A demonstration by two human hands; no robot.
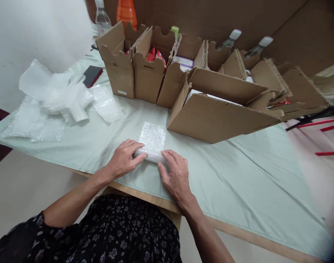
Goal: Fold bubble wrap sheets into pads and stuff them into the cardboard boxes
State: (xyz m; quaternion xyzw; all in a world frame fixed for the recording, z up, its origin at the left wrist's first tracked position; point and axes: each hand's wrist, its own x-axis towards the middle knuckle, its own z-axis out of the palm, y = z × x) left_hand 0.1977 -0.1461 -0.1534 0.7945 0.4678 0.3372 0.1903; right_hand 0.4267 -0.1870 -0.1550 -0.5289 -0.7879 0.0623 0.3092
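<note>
A small sheet of clear bubble wrap [152,134] lies on the cloth in front of me, with its near end folded or rolled into a thicker band. My left hand [125,157] pinches the left end of that band between thumb and fingers. At the right end, my right hand [175,171] grips the same band with thumb and index finger. Whether anything is inside the fold cannot be made out. The far part of the sheet lies flat, close to the large cardboard box.
A row of open cardboard boxes [147,78] stands behind, a wide cardboard box [210,117] in front. Bubble wrap bags [54,98] are heaped at left beside a phone [92,76]. Bottles, including an orange bottle [126,12], stand at the back. Pale green cloth [238,182] covers the table.
</note>
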